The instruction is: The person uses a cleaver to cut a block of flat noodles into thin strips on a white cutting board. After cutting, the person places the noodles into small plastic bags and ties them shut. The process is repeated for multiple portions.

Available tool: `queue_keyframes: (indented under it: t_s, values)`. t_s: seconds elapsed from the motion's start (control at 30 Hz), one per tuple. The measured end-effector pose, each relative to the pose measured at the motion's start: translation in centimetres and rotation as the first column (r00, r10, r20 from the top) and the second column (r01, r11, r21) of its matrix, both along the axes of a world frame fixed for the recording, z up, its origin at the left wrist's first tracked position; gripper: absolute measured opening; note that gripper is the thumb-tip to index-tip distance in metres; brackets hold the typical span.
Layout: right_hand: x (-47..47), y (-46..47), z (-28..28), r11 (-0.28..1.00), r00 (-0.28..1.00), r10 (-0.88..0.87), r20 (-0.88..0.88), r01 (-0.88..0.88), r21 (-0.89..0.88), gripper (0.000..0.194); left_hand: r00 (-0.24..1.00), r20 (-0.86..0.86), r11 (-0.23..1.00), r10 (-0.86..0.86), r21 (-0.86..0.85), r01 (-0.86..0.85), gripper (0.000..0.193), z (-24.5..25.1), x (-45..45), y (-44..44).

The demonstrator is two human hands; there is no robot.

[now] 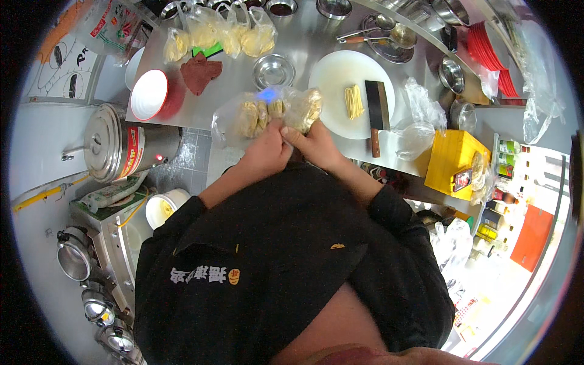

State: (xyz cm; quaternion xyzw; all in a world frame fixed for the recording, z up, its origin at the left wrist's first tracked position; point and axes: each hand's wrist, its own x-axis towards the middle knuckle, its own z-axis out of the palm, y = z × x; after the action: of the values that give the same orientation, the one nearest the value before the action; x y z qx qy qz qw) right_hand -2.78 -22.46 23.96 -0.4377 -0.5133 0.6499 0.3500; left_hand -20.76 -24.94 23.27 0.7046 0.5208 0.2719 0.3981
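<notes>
Both hands meet before my chest at the edge of the steel counter. My left hand (266, 147) grips the gathered plastic of a clear bag (232, 114) that holds bundles of noodles. Against it, with the thumb on top, my right hand (321, 145) holds the bag's right part, where more noodles bulge. A round white cutting board (326, 77) lies to the right, bearing a bundle of noodles (353, 102) and a cleaver (377, 109) with a wooden handle. Just beyond the bag stands a round steel dish (273, 71).
Several tied bags of noodles (203, 34) stand at the back left, near a reddish-brown cloth (200, 74) and a white bowl (149, 95). Crumpled plastic bags (417, 123) and a yellow box (449, 159) are at the right. A lidded steel pot (107, 141) stands left.
</notes>
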Motion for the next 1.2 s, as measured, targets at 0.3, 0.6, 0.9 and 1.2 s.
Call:
queue_keyframes:
  t_s: [0.3,0.6,0.9,1.2]
  values:
    - [-1.1,2.1,-6.9,0.644,0.979,0.138,-0.147,-0.202,-0.738,0.033,0.902,0.164,0.871,0.4,0.24,-0.43,0.03,4.3,-6.3,-1.2]
    - [-7.7,8.3,-14.9,0.953,0.777,0.257,0.575,-0.105,-0.283,0.053,0.873,0.046,0.865,0.485,-0.168,-0.472,0.016,1.0,-11.2,-1.3]
    - [-9.1,6.3,-10.5,0.927,0.302,0.264,0.916,-0.341,-0.155,0.075,0.88,0.267,0.92,0.393,-0.118,-0.375,0.011,-0.5,-12.1,-1.1]
    - [-6.8,19.0,-2.2,0.856,0.607,0.008,0.795,-0.415,0.308,0.027,0.91,0.287,0.933,0.3,-0.287,-0.217,0.02,-0.6,-14.4,0.4]
